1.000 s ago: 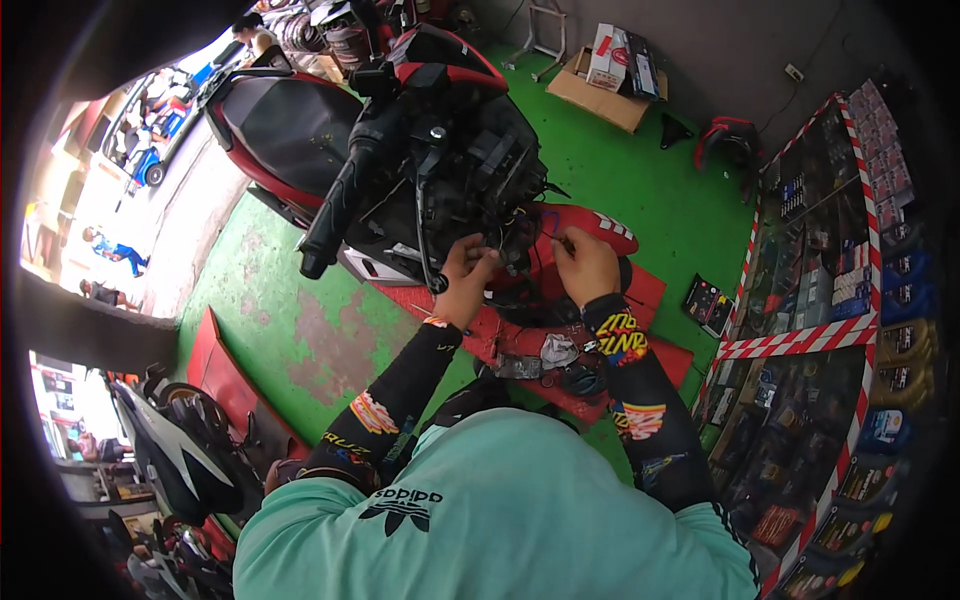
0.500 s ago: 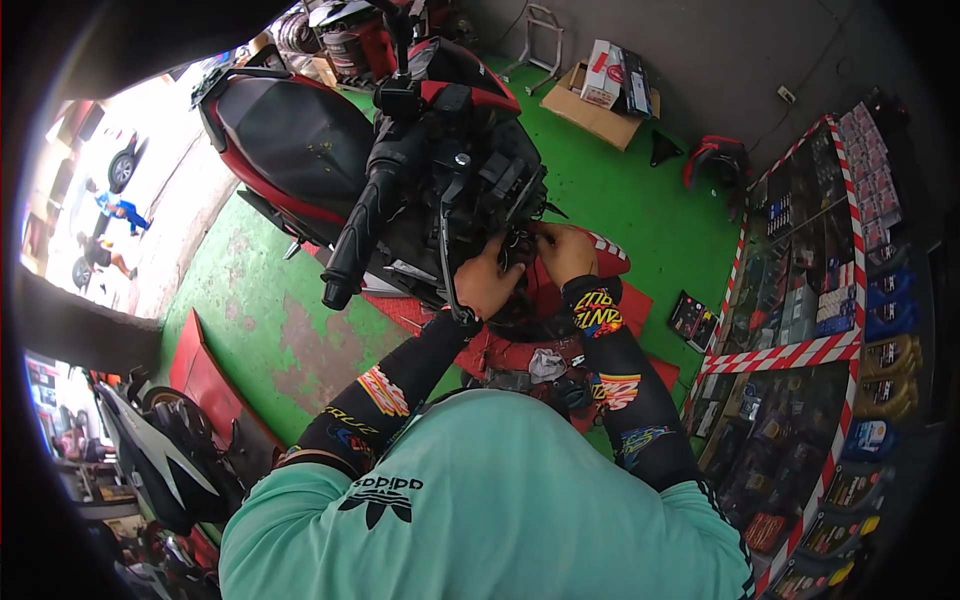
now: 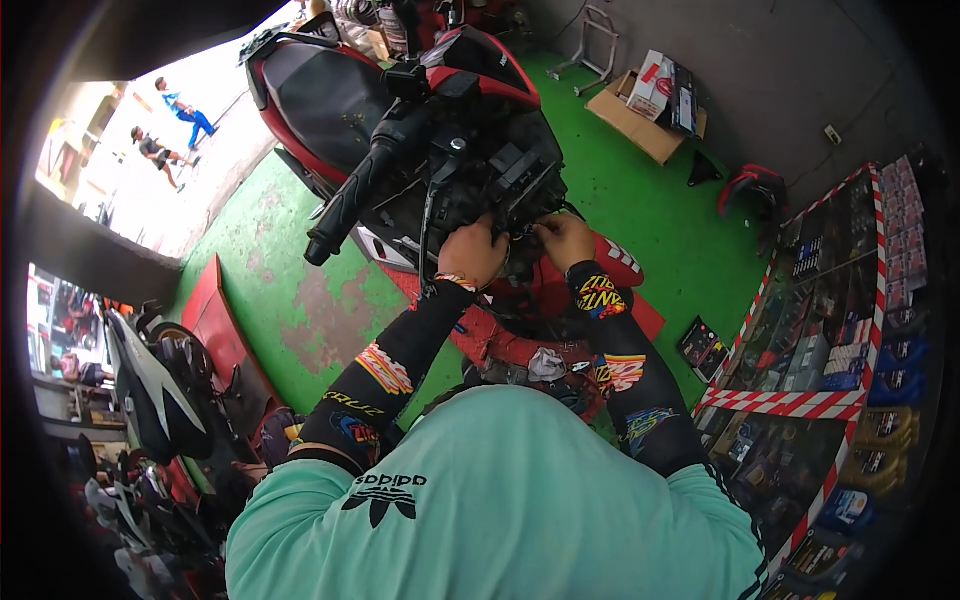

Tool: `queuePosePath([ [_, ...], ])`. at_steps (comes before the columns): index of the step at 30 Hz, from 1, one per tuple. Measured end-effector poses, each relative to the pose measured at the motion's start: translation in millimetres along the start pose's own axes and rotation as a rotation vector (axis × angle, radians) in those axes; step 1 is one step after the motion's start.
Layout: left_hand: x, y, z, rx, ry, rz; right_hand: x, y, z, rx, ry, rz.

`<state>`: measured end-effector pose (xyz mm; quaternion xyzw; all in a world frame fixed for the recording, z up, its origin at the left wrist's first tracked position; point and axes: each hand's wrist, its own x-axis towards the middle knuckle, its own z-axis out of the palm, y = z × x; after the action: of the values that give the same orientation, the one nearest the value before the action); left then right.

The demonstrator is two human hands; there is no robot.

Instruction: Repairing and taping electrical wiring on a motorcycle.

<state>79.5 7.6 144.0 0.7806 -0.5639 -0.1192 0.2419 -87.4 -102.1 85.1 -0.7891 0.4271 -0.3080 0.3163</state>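
A red and black scooter (image 3: 330,105) stands before me with its front uncovered, so dark parts and wiring (image 3: 517,245) show below the handlebar. My left hand (image 3: 474,252) is at this opening, fingers curled in among the parts and thumb toward the wiring. Opposite it, my right hand (image 3: 566,241) has thumb and forefinger pinched together at the wiring. Whatever small piece each hand grips is hidden by the fingers. The black handlebar grip (image 3: 345,205) and brake lever (image 3: 428,215) stick out left of my left hand. Beneath my hands is the red front fender (image 3: 610,262).
A glass display case (image 3: 820,330) edged in striped tape stands at right, beside several bottles (image 3: 885,430). An open cardboard box (image 3: 640,125) lies on the green floor (image 3: 270,270) by the wall. More motorcycles (image 3: 150,380) are parked at left. Two people (image 3: 180,115) are outside.
My view has shifted, so the scooter sits farther right and higher. My left hand has turned, its fingers now deeper among the parts; my right hand stays pinched by the wiring.
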Motion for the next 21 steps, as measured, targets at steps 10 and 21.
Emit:
queuePosePath([
  [10,19,9,-5,-0.001,-0.178,0.0,10,26,27,0.269,-0.068,0.179],
  [21,3,8,-5,0.04,-0.134,0.034,5,56,24,0.32,-0.118,0.076],
])
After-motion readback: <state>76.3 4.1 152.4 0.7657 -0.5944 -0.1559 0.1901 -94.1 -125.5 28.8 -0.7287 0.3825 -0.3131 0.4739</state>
